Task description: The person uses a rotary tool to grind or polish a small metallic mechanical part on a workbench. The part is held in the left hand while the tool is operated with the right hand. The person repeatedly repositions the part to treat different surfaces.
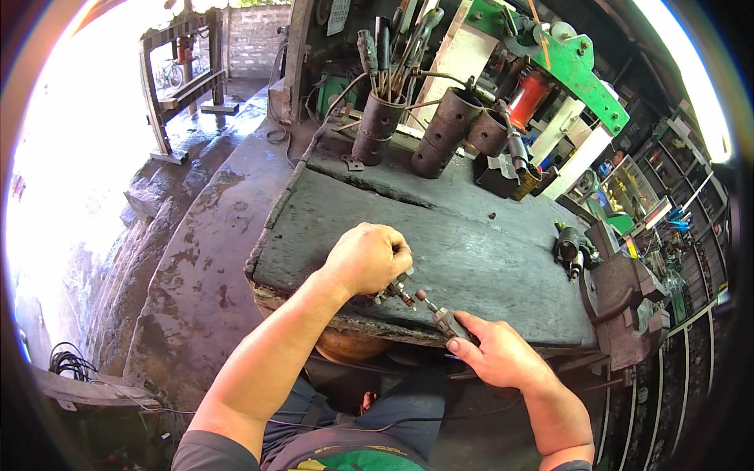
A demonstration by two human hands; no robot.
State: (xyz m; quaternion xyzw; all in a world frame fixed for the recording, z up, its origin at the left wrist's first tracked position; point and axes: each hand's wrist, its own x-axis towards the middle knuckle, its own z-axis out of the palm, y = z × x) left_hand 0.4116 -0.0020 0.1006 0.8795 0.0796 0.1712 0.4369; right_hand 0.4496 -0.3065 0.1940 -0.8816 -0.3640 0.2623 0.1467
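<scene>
Work looks unfinished — the left hand [367, 259] has its fingers closed on a metal part [401, 293] by the near edge of the surface [345, 224]; the right hand [503, 353] grips a hand tool [449, 323], its tip [421, 294] just beside the part. What remains — cannot tell.

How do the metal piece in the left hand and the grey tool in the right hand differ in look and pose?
The metal piece has a jagged outline; the grey tool ends in a thin shaft with a rounded reddish tip. The metal piece points down and right from the left hand; the grey tool points up and left from the right hand. Both are partly covered by the fingers.
</scene>
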